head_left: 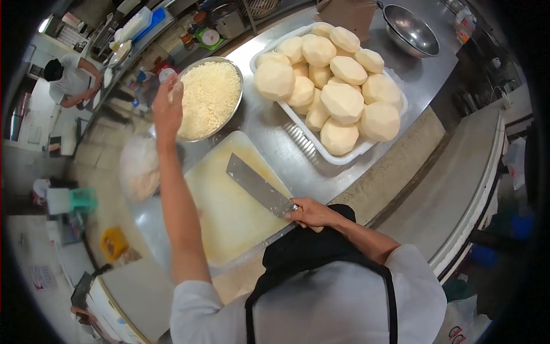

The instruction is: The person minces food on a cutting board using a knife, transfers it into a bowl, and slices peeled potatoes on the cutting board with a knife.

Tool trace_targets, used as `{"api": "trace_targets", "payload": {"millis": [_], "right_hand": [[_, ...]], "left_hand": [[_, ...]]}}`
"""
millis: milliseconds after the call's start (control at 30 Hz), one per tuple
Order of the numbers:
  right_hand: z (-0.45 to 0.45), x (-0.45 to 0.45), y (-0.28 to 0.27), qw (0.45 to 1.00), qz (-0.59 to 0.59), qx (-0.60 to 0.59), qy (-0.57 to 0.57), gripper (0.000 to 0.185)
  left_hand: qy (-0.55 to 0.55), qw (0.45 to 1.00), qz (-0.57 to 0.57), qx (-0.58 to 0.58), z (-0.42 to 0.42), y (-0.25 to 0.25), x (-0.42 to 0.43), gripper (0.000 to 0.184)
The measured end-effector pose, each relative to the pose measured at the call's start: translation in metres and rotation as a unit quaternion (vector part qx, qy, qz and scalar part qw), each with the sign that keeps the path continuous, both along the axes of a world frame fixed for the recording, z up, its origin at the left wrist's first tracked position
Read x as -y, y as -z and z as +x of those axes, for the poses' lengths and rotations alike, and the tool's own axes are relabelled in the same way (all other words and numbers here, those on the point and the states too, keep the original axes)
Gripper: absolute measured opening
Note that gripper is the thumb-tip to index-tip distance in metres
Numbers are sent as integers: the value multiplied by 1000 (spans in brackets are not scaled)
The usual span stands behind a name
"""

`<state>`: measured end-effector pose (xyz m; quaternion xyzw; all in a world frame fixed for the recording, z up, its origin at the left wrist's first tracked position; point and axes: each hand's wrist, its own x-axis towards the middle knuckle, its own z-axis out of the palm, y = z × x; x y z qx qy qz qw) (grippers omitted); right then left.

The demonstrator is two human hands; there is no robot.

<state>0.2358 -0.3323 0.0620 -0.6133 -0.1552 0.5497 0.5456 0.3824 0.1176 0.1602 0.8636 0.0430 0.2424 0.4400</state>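
My right hand [314, 214] is closed round the handle of a wide cleaver [256, 186], whose blade lies over the white cutting board [229, 229]. Finely chopped pale pieces [209, 97] fill a metal bowl [239, 109] beyond the board. At the bowl's left edge my left hand [168, 109] is raised, its fingers partly spread, and nothing shows in it. Large peeled pale vegetables [342, 103] are heaped in a white plastic basket [344, 159] to the right of the bowl.
An empty metal bowl [411, 31] sits at the table's far right, near a cardboard box [346, 20]. A clear plastic bag [140, 166] is left of the board. Another person [74, 80] stands at a counter at the far left. A yellow container [114, 243] is lower left.
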Motion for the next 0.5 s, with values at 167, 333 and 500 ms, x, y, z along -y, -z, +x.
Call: {"api": "trace_targets", "payload": {"millis": [167,333,500], "right_hand": [[-5,-6,10,1000,10,25,-4,24],[-3,-11,20,1000,22,18,13,31],[-3,-18,15,999,4,38,6,23]], "left_hand": [[-211,862,455,-76,-32,73,14,62],[4,978,208,26,2,54,141,72],[-36,947,314,-56,44,42,253,94]]}}
